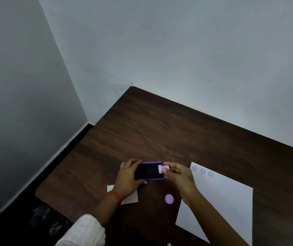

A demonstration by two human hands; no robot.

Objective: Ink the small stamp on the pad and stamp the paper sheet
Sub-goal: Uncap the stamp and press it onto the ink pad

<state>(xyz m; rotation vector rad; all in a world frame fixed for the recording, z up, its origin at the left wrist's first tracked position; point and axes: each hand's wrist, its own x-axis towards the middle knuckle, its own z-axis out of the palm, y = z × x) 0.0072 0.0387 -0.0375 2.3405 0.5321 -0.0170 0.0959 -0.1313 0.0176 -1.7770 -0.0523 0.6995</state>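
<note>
- Right hand (179, 176) pinches the small stamp (163, 169) at the ink pad's (150, 171) right edge.
- Left hand (128, 176) clasps the pad.
- The paper sheet (227, 201) lies right.
- Risk: the stamp sits tilted, so it may ink unevenly.

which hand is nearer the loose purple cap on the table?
Right. The right hand and its wrist pass just beside the purple cap; the left hand grips the ink pad farther away.

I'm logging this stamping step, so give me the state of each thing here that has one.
Ink pad: open, steadied by the left hand.
Stamp: gripped in the right hand, lying sideways at the pad's right edge.
Paper sheet: flat, three round prints near its top edge.
Round cap: off, lying on the table.
</note>
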